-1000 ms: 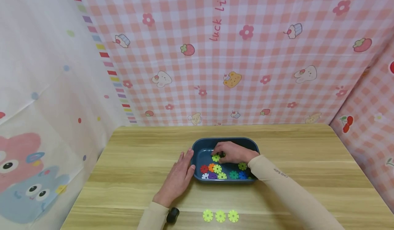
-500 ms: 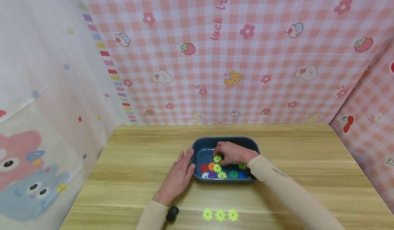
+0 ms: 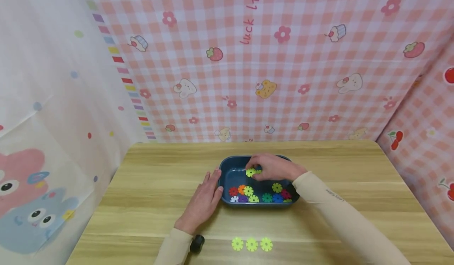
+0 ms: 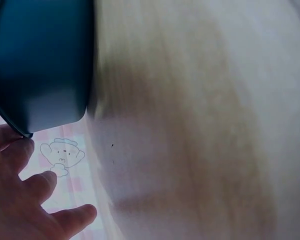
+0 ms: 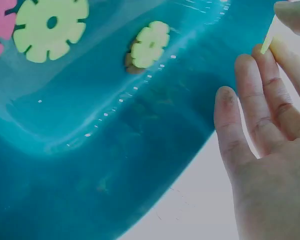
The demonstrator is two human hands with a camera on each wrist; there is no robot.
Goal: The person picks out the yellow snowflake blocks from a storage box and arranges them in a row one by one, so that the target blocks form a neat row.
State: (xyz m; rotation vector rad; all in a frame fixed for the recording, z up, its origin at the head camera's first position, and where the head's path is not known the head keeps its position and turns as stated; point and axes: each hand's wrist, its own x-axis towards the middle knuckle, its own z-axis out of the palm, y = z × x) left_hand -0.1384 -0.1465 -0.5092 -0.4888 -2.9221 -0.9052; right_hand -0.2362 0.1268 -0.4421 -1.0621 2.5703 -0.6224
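Note:
My right hand is over the back of a dark blue basin, pinching a yellow-green snowflake disc between thumb and fingertips. Only the disc's thin edge shows in the right wrist view. Another yellow-green disc lies near the basin's wall in that view. My left hand rests at the basin's left end, fingers extended and touching the rim. In the left wrist view, its fingertips are right at the rim while other fingers are spread below.
Several coloured snowflake discs, including red, white, green and blue, lie along the basin's near side. Three yellow-green discs form a row on the wooden table in front. A pink checked cloth hangs behind.
My right hand has lifted and shifted slightly toward the back of the basin with the yellow-green disc, uncovering more discs at the right end. My left hand stays at the rim.

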